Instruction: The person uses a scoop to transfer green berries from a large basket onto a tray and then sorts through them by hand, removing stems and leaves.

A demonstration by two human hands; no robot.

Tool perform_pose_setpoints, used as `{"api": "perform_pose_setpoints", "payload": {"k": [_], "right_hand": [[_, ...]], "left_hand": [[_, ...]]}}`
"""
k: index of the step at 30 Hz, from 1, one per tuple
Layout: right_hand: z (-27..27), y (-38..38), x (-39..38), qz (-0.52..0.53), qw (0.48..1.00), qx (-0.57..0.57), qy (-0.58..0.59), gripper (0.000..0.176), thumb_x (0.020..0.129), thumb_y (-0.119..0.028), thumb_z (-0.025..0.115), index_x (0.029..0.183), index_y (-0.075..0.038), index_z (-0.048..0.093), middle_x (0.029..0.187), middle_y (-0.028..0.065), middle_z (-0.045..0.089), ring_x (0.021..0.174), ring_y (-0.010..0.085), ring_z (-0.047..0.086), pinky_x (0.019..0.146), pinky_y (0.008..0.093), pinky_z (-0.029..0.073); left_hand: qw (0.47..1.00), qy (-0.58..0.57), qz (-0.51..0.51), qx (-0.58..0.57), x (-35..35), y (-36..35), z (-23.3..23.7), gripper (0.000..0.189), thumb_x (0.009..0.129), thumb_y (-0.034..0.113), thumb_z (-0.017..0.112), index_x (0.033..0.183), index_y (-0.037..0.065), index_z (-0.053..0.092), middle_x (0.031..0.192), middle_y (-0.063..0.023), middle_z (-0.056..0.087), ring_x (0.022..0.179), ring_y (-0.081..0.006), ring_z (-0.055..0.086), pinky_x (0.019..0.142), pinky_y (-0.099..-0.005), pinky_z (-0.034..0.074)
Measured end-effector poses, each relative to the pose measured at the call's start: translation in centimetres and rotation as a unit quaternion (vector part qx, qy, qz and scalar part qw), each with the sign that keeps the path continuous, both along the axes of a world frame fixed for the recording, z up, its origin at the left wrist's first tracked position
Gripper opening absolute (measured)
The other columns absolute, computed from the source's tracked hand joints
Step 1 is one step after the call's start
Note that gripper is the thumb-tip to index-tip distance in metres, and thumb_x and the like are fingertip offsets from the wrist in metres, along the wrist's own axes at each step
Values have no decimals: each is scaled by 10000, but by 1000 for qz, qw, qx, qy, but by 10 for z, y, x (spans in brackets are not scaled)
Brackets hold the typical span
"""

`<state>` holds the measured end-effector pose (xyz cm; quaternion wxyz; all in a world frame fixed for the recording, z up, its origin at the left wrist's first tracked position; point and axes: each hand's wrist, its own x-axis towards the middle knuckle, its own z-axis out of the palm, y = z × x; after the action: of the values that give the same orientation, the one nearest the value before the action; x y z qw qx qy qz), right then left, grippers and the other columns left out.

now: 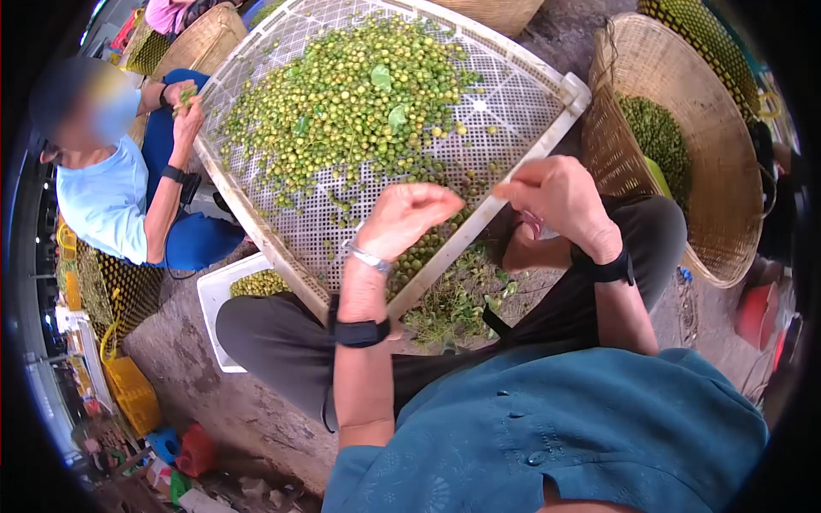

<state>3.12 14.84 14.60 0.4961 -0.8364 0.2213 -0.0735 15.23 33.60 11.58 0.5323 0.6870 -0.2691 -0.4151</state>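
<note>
A white perforated tray (522,103) slants across my lap, heaped with small green and yellow fruits (359,94) and a few leaves. My left hand (402,218) hovers over the tray's near edge with its fingers bunched together, and nothing shows in them. My right hand (560,197) is just past the tray's near corner, thumb and fingertips pinched. Something pale and pinkish (534,227) shows under its palm, but I cannot tell whether the hand holds it. Both wrists wear black bands.
A co-worker in a light blue shirt (107,201) sits at the tray's left side, their hands (184,98) on green fruit. At right a woven basket (727,171) holds green fruit. A white tub (214,299) of fruit sits under the tray. A yellow crate (132,393) is at lower left.
</note>
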Motion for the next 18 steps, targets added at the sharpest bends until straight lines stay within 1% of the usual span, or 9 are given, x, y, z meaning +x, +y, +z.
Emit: {"api": "perform_pose_setpoints", "payload": {"k": [2,4,5,6,7,11,14,16,18], "right_hand": [[-8,-2,-6,153,939,-292,98,91,709,-94,577,750,-39,635,603,81,605,690,252,612,632,362,485],[-27,3,-7,159,925,-333,91,146,663,-67,568,790,-49,636,649,99,609,717,305,592,644,401,478],[-27,10,-7,155,932,-325,32,199,664,-66,572,856,-42,621,705,115,599,736,309,588,676,395,473],[-26,17,-5,152,936,-317,-27,260,665,-66,577,922,-35,606,761,130,589,755,313,584,708,388,468],[-21,20,-1,172,946,-273,16,274,674,-69,578,946,-41,592,874,142,577,795,318,577,731,397,464],[-16,20,25,227,938,-241,100,270,694,-58,575,963,-45,586,901,123,578,845,311,571,736,383,467],[-37,15,45,219,937,-252,103,248,721,-82,587,966,-47,587,930,115,572,877,298,566,741,370,468],[-66,16,55,143,947,-274,-81,218,695,-121,613,903,-58,625,855,131,594,813,300,584,731,385,473],[-81,23,62,144,946,-271,-105,229,689,-157,638,905,-80,634,850,120,590,814,293,584,734,381,473]], "left_hand": [[952,-200,-10,230,11,13,-1,189,762,73,591,937,59,661,827,-78,657,772,-149,603,694,-272,480],[826,-474,115,284,24,22,-28,219,727,79,607,936,100,668,840,-96,637,764,-197,603,702,-277,471],[826,-475,109,284,34,22,-35,219,727,79,607,936,100,668,840,-96,637,764,-197,603,702,-277,471],[851,-459,143,212,46,18,-42,212,712,73,617,914,104,673,844,-100,622,760,-223,596,710,-286,470],[870,-438,178,139,55,15,-50,206,698,67,626,892,108,677,849,-104,606,757,-250,590,718,-295,469],[824,-545,136,74,72,1,-81,180,671,35,660,838,101,677,837,-91,597,741,-248,585,692,-307,471],[823,-545,151,52,76,-3,-92,149,679,40,658,808,112,677,782,-74,602,725,-246,588,675,-307,473],[818,-550,166,30,77,-5,-96,94,684,47,656,761,100,661,730,-73,597,705,-252,586,658,-320,474],[784,-596,172,29,77,-5,-100,56,682,42,650,723,76,634,722,-93,590,689,-261,581,647,-336,472]]}}
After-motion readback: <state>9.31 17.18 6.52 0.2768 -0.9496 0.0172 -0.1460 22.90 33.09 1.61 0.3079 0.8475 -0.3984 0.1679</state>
